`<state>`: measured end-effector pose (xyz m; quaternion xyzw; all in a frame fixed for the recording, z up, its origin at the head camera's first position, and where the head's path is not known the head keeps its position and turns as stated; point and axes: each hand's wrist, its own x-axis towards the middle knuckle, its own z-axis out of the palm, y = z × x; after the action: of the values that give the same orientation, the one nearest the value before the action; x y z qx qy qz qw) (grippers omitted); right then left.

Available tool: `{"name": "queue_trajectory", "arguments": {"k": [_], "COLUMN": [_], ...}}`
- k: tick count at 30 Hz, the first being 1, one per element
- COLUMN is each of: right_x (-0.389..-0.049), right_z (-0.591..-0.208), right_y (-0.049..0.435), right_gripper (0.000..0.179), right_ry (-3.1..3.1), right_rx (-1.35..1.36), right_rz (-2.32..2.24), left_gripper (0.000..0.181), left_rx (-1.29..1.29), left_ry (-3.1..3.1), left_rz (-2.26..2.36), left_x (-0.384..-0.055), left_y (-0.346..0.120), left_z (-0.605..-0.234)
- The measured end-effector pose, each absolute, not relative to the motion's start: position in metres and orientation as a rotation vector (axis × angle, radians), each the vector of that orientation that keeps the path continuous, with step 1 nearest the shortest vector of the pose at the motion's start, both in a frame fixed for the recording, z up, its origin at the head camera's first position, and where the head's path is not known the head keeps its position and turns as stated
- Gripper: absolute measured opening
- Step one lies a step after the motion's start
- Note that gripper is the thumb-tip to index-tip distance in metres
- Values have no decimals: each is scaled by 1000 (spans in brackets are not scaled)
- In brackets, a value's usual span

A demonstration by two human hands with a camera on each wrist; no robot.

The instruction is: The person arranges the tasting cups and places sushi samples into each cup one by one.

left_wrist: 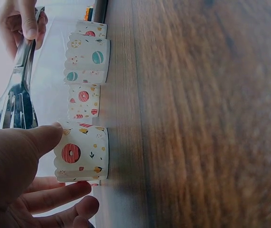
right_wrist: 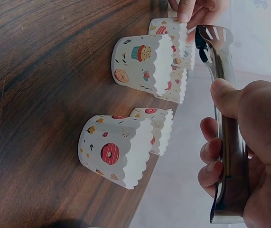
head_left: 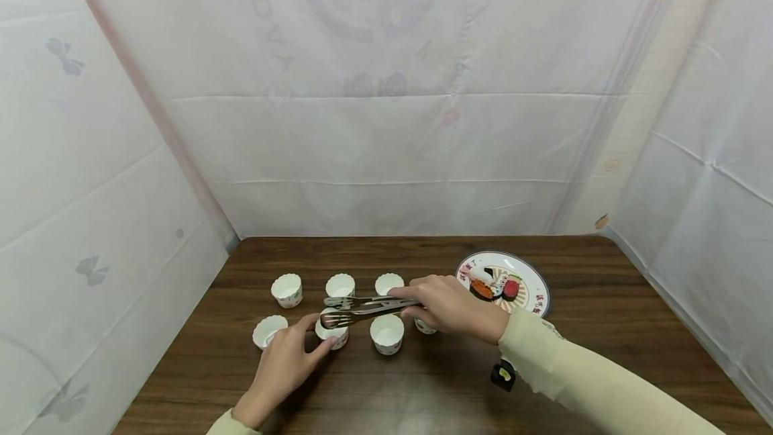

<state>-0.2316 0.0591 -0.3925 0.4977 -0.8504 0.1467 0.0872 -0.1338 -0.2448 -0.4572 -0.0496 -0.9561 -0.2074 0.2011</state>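
Observation:
In the head view, my right hand (head_left: 443, 304) grips metal serving tongs (head_left: 374, 307) at their handle end. The slotted tips of the tongs reach left, over a white scalloped paper baking cup (head_left: 335, 339) in the front row. A small dark piece (right_wrist: 200, 43) shows at the tips in the right wrist view; I cannot tell what it is. My left hand (head_left: 286, 358) holds that same cup, thumb at its near side and fingers at the other. Red doughnut prints mark the cup's wall in the left wrist view. The cup's inside is partly hidden by the tongs.
More baking cups, such as one at back left (head_left: 287, 291) and one in front (head_left: 387, 335), stand in two rows. A round plate (head_left: 534, 291) with several sushi-like pieces (head_left: 483, 287) lies right. One black piece (head_left: 503, 376) sits on the wooden table (head_left: 423, 388), beside my right sleeve.

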Motion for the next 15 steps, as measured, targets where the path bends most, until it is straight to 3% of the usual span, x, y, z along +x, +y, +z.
{"name": "queue_trajectory", "arguments": {"k": [15], "right_x": [-230], "right_z": [-396], "right_y": [55], "right_gripper": [38], "right_ry": [-2583], "right_rx": [1468], "right_rz": [395], "left_gripper": [48], "left_rx": [-117], "left_ry": [-2703], "left_rz": [-586], "left_x": [-133], "left_y": [-244], "left_z": [-455]}}
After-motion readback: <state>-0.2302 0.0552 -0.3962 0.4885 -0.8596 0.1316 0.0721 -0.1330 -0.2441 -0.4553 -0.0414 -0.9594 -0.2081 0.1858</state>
